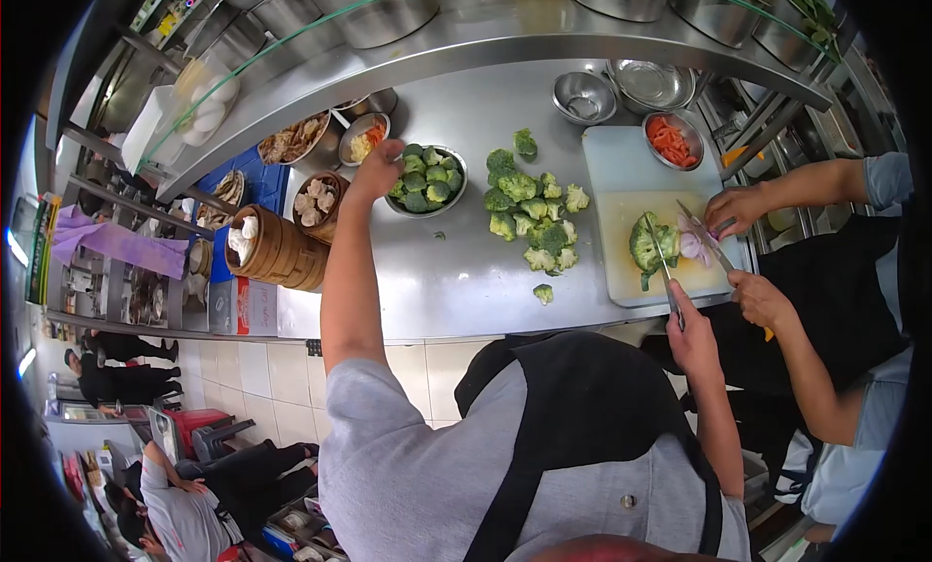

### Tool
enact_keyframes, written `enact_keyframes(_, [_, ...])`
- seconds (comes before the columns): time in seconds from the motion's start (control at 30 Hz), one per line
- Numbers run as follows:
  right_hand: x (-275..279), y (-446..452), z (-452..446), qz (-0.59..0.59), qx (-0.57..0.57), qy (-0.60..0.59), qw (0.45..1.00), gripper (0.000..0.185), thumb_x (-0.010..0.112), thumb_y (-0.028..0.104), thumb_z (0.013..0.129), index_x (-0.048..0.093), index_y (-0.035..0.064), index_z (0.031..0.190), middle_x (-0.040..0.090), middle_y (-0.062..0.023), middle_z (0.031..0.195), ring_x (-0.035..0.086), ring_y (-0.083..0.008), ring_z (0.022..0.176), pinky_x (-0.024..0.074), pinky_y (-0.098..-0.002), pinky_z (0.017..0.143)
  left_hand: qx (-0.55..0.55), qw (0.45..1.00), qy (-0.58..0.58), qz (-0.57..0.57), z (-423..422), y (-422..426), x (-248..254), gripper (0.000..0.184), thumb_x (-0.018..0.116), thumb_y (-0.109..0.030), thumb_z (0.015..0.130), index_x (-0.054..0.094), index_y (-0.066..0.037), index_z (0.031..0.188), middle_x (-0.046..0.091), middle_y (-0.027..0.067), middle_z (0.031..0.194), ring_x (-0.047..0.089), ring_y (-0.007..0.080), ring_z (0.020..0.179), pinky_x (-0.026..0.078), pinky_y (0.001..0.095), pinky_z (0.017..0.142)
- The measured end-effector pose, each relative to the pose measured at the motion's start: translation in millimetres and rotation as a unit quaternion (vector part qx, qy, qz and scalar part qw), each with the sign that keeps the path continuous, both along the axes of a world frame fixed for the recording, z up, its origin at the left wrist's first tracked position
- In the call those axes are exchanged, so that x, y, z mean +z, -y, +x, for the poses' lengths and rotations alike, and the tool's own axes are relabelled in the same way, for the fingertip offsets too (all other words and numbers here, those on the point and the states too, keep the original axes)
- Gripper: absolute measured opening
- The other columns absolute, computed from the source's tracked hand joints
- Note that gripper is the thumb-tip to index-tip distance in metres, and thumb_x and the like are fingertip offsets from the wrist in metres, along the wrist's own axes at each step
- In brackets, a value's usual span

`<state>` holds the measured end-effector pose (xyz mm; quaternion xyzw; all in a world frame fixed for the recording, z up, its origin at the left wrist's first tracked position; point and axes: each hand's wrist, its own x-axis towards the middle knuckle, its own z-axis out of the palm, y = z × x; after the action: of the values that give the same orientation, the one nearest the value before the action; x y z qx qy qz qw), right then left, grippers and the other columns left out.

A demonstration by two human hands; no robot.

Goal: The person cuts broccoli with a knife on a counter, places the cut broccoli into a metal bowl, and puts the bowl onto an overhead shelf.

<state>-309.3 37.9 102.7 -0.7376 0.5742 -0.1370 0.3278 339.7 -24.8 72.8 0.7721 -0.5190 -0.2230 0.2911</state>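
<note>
The broccoli head (648, 247) lies on the cutting board (621, 206), at the right side of the steel table (437, 300). I judge it to be rather light, with a stiff stalk and a crown which can crumble if one squeezes it. If it is wet, it may also slip a little. The good place to hold it is low, where the branches meet the stalk, with the fingers away from the edge.

The right hand (691, 341) closes around the handle of a knife (672, 288), whose blade is at the broccoli head. The left hand (377, 177) is far from there, at the rim of a metal bowl (460, 195) full of florets (416, 181). Its fingers are bent, but I cannot tell if they pinch a piece.

The head is deep green outside and paler inside. In the middle lie loose pieces (534, 208), some bushy, some showing pale yellow-green stems. Beside the head, at the right, a co-worker's two hands (736, 211) (764, 301) hold a purple onion (693, 247) and another knife (720, 257).
</note>
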Motion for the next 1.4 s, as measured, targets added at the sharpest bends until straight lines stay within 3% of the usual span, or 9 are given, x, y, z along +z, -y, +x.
enact_keyframes(0.1, [-14, -1, -6, -0.039, 0.011, 0.02, 0.999, 0.064, 0.057, 0.006, 0.098, 0.05, 0.0181, 0.16, 0.061, -0.0297, 0.078, 0.062, -0.0452, 0.066, 0.0513, -0.0468, 0.067, -0.021, 1.0, -0.007, 0.017, 9, 3, -16, 0.036, 0.068, -0.01, 0.095, 0.067, -0.002, 0.13, 0.07, 0.0205, 0.136, 0.069, 0.0327, 0.126, 0.053, 0.0411, 0.105])
enact_keyframes(0.27, [-13, -7, -12, -0.022, 0.035, 0.022, 0.999, 0.066, 0.058, 0.005, 0.096, 0.048, 0.0149, 0.161, 0.064, -0.0288, 0.082, 0.064, -0.0453, 0.071, 0.0524, -0.0497, 0.07, -0.047, 0.95, 0.243, -0.191, -54, 13, 1, 0.03, 0.067, -0.004, 0.094, 0.068, 0.0, 0.124, 0.071, 0.0221, 0.124, 0.07, 0.0375, 0.11, 0.055, 0.0443, 0.099])
enact_keyframes(0.4, [-8, -15, -10, -0.053, 0.039, 0.001, 0.998, 0.064, 0.059, 0.008, 0.097, 0.049, 0.0129, 0.159, 0.067, -0.0258, 0.083, 0.068, -0.0439, 0.075, 0.0538, -0.052, 0.072, -0.195, 0.961, -0.104, -0.165, -246, 29, 22, 0.038, 0.069, -0.007, 0.097, 0.064, -0.004, 0.135, 0.071, 0.0165, 0.123, 0.071, 0.0222, 0.103, 0.057, 0.0364, 0.093])
enact_keyframes(0.57, [0, -24, -18, -0.028, 0.045, -0.064, 0.997, 0.061, 0.058, 0.012, 0.101, 0.046, 0.0142, 0.161, 0.067, -0.0255, 0.079, 0.067, -0.0449, 0.071, 0.054, -0.0557, 0.07, -0.335, 0.922, -0.196, 0.009, -372, 68, -33, 0.057, 0.065, -0.012, 0.099, 0.051, -0.01, 0.154, 0.061, 0.0123, 0.138, 0.062, 0.0223, 0.121, 0.054, 0.0368, 0.098])
enact_keyframes(0.63, [1, -35, -24, -0.047, 0.039, -0.047, 0.997, 0.061, 0.059, 0.011, 0.101, 0.047, 0.0137, 0.16, 0.067, -0.025, 0.079, 0.067, -0.0446, 0.071, 0.0539, -0.0554, 0.069, -0.315, 0.843, -0.42, 0.119, -389, 85, -50, 0.063, 0.065, -0.013, 0.097, 0.048, -0.009, 0.158, 0.057, 0.0128, 0.14, 0.058, 0.0219, 0.124, 0.054, 0.0364, 0.099])
enact_keyframes(1.0, [20, -71, -52, -0.012, 0.012, 0.013, 1.0, 0.065, 0.061, 0.005, 0.096, 0.047, 0.0118, 0.16, 0.067, -0.0211, 0.081, 0.067, -0.0414, 0.073, 0.053, -0.0509, 0.069, -0.294, 0.869, -0.325, 0.23, -409, 97, -36, 0.051, 0.072, -0.013, 0.093, 0.061, -0.002, 0.142, 0.067, 0.0102, 0.122, 0.065, 0.018, 0.099, 0.059, 0.0344, 0.082])
enact_keyframes(1.1, [25, -69, -56, -0.002, 0.009, 0.024, 1.0, 0.066, 0.061, 0.005, 0.096, 0.047, 0.0131, 0.16, 0.068, -0.0218, 0.082, 0.067, -0.0414, 0.072, 0.0531, -0.0506, 0.069, -0.277, 0.908, -0.291, 0.117, -407, 73, -30, 0.041, 0.076, -0.01, 0.09, 0.065, -0.001, 0.128, 0.066, 0.0096, 0.115, 0.066, 0.021, 0.092, 0.058, 0.036, 0.081])
enact_keyframes(1.17, [29, -69, -56, 0.017, 0.005, 0.02, 1.0, 0.065, 0.061, 0.006, 0.097, 0.048, 0.0153, 0.16, 0.068, -0.0224, 0.084, 0.067, -0.0424, 0.073, 0.0536, -0.0507, 0.071, -0.251, 0.958, -0.105, -0.086, -405, 50, -27, 0.054, 0.078, -0.007, 0.086, 0.061, -0.001, 0.136, 0.062, 0.0135, 0.112, 0.064, 0.0254, 0.089, 0.057, 0.0377, 0.082])
enact_keyframes(1.4, [26, -66, -52, 0.01, 0.017, 0.084, 0.996, 0.062, 0.06, 0.008, 0.099, 0.048, 0.0178, 0.16, 0.07, -0.0248, 0.088, 0.068, -0.0454, 0.078, 0.055, -0.0514, 0.073, -0.245, 0.958, -0.11, -0.105, -415, 17, -21, 0.077, 0.079, -0.008, 0.084, 0.049, -0.005, 0.154, 0.054, 0.0163, 0.115, 0.064, 0.0277, 0.092, 0.057, 0.0392, 0.085])
